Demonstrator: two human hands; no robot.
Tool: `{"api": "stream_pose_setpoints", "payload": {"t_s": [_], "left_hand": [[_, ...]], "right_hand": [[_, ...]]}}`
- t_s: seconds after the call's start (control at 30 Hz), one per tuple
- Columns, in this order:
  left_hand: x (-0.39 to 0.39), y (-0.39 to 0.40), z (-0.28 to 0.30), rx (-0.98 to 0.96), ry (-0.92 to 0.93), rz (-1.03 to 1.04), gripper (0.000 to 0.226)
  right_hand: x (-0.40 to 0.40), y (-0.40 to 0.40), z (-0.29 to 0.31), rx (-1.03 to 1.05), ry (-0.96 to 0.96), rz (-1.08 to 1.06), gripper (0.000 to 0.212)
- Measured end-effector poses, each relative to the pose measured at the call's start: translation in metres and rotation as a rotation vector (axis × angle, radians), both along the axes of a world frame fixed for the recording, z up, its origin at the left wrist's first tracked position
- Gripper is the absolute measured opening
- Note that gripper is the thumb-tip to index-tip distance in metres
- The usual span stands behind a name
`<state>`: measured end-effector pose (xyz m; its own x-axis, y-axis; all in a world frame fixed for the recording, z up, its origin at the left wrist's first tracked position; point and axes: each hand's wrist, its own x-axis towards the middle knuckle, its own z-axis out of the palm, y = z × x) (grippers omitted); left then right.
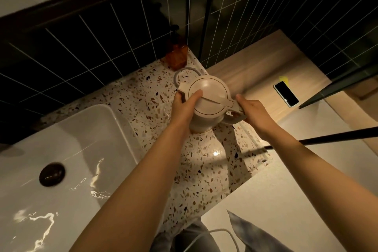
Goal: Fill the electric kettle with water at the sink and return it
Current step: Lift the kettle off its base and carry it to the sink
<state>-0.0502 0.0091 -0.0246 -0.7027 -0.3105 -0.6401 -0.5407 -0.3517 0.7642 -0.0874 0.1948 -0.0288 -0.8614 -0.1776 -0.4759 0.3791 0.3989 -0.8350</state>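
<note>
Kettle [206, 100] on terrazzo counter [204, 165], left hand [184, 104] clasping body, right hand [251, 110] gripping handle, dark tiled wall [81, 47]

A cream kettle [208, 96] stands on the speckled table [204, 170], just right of the white sink [67, 149]. Its lid is closed. The left hand [184, 102] grips the spout side, thumb lying on the lid. The right hand [253, 112] is closed around the handle. Behind the kettle a grey cord loop [187, 70] lies on the table, and an amber soap bottle [177, 55] stands against the dark tiled wall [81, 47]. A phone [286, 94] lies face up on the wooden shelf [255, 63] to the right. The sink holds a dark drain plug [52, 174] and streaks of water.
</note>
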Motion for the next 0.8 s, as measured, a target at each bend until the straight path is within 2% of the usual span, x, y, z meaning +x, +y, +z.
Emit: {"api": "stream_pose_setpoints", "payload": {"t_s": [0.13, 0.27, 0.47, 0.57, 0.63, 0.73, 0.8], "left_hand": [[0.000, 0.000, 0.003, -0.005, 0.018, 0.027, 0.054], [0.007, -0.003, 0.009, -0.054, 0.058, 0.042, 0.047], [0.024, -0.011, 0.031, -0.057, 0.143, 0.116, 0.059], [0.038, -0.022, 0.044, -0.024, 0.193, 0.161, 0.041], [0.050, -0.032, 0.055, 0.020, 0.223, 0.217, 0.037], [0.071, -0.048, 0.071, 0.031, 0.247, 0.262, 0.041], [0.085, -0.061, 0.080, 0.019, 0.250, 0.281, 0.043]], "right_hand": [[0.001, -0.001, 0.000, -0.014, 0.016, 0.030, 0.057], [0.009, -0.001, 0.010, -0.049, 0.035, 0.056, 0.050], [0.023, -0.008, 0.039, -0.175, 0.122, 0.110, 0.058], [0.032, -0.011, 0.054, -0.310, 0.148, 0.174, 0.055], [0.037, -0.016, 0.061, -0.404, 0.145, 0.227, 0.056], [0.048, -0.029, 0.070, -0.482, 0.130, 0.313, 0.035], [0.058, -0.041, 0.075, -0.486, 0.137, 0.385, 0.036]]}}
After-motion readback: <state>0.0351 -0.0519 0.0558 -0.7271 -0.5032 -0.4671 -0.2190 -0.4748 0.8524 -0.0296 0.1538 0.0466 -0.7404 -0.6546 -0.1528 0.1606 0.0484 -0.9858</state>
